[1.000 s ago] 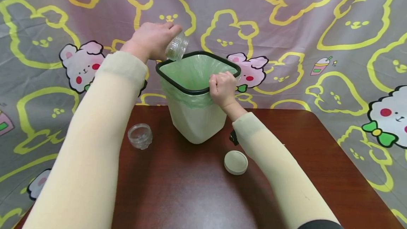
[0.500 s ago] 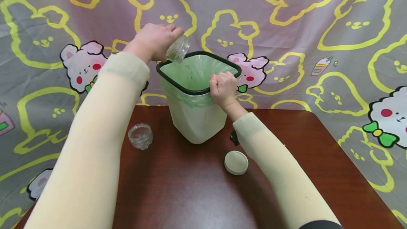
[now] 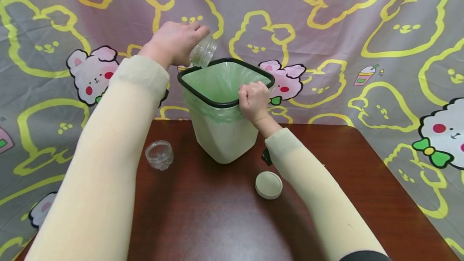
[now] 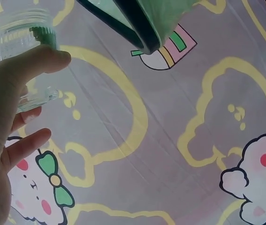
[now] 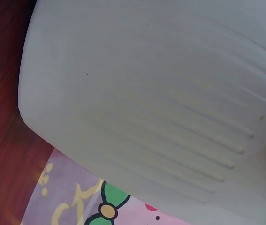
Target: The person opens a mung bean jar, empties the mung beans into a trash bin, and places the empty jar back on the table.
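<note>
My left hand [image 3: 175, 43] grips a clear ribbed jar [image 3: 204, 52], tipped with its mouth down toward the trash can's left rim. In the left wrist view the thumb and fingers wrap round the jar [image 4: 18, 35]. A white trash can [image 3: 224, 140] with a black rim and a green liner bag [image 3: 214, 81] stands on the table. My right hand [image 3: 254, 100] is curled over the can's right front rim and holds it. The right wrist view is filled by the can's ribbed side [image 5: 147, 103]; the fingers are out of sight there.
On the brown table [image 3: 217, 212], a small clear container [image 3: 159, 155] lies to the left and a round whitish lid [image 3: 268, 185] lies near the right forearm. A small black object [image 3: 266, 157] is partly hidden by the right sleeve. A patterned cloth [image 3: 326, 19] hangs behind.
Half a second ago small dark bits showed over the liner under the jar; now none show there. The left hand has risen slightly with the jar. The right hand stays on the rim.
</note>
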The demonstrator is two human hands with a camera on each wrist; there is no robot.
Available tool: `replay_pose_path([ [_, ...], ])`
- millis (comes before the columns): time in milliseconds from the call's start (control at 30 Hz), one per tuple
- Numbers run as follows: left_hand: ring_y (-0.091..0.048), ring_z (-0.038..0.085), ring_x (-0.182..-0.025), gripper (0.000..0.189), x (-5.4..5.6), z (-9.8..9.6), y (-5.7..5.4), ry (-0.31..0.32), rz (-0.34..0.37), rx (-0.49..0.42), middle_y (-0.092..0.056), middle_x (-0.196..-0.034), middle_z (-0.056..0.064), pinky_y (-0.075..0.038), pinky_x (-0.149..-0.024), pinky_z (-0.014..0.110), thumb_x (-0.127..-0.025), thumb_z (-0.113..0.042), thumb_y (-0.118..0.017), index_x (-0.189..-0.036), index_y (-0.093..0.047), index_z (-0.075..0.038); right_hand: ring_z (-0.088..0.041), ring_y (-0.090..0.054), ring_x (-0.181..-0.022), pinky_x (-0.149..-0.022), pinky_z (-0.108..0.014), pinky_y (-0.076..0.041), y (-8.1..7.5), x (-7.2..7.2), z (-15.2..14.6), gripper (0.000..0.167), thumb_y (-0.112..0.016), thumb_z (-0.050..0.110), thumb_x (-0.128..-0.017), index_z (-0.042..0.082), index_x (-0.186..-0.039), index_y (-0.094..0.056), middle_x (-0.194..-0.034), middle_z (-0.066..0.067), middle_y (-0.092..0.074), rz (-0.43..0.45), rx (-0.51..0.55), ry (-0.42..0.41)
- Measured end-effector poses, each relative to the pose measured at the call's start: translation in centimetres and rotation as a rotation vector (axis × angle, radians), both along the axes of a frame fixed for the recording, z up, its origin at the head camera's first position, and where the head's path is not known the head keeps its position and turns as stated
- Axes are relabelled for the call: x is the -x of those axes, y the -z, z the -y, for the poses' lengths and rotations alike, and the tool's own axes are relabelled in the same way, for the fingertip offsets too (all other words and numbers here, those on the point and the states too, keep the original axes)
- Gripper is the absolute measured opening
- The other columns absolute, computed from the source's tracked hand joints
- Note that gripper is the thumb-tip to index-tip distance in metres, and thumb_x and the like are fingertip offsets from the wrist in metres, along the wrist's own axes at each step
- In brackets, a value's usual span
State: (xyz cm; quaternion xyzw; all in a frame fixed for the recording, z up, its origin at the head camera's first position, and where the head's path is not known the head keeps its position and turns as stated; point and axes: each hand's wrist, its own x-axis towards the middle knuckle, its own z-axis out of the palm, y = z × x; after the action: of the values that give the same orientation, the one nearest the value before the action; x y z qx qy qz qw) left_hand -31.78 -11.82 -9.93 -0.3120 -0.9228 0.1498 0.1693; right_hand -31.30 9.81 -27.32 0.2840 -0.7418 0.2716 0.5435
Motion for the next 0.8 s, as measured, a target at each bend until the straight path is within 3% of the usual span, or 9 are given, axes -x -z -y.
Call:
replay_pose_path([
  [267, -0.055, 0.047, -0.099, 0.082, -0.03, -0.19, -0.12, -0.002, -0.007, 0.022, -0.046, -0.128, 0.024, -0.046, -0.073, 0.060, -0.067, -0.005, -0.077, -0.136, -0.033, -0.004, -0.028, -0.039, -0.043, -0.051, -0.042, -0.034, 0.05, -0.06, -0.01, 0.045, -0.036, 0.014, -0.088, 0.003, -0.045, -0.041, -0.044, -0.008, -0.037, -0.010, -0.001, -0.001],
  [533, -0.049, 0.049, -0.111, 0.084, -0.25, -0.37, -0.59, 0.003, -0.012, 0.013, -0.043, -0.135, 0.027, -0.046, -0.076, 0.062, -0.066, -0.009, -0.081, -0.136, -0.034, -0.004, -0.028, -0.038, -0.043, -0.051, -0.042, -0.034, 0.05, 0.08, -0.08, 0.045, -0.035, 0.015, -0.088, 0.003, -0.046, -0.041, -0.044, -0.007, -0.036, -0.013, -0.001, 0.000],
  [800, -0.052, 0.047, -0.106, 0.077, -0.25, -0.62, -0.33, 0.042, -0.052, 0.069, -0.046, -0.126, 0.025, -0.047, -0.075, 0.060, -0.069, -0.001, -0.077, -0.134, -0.035, -0.002, -0.028, -0.038, -0.042, -0.051, -0.042, -0.033, -0.01, 0.05, -0.12, 0.045, -0.034, 0.014, -0.089, 0.003, -0.046, -0.042, -0.043, -0.009, -0.038, -0.006, -0.007, -0.009],
])
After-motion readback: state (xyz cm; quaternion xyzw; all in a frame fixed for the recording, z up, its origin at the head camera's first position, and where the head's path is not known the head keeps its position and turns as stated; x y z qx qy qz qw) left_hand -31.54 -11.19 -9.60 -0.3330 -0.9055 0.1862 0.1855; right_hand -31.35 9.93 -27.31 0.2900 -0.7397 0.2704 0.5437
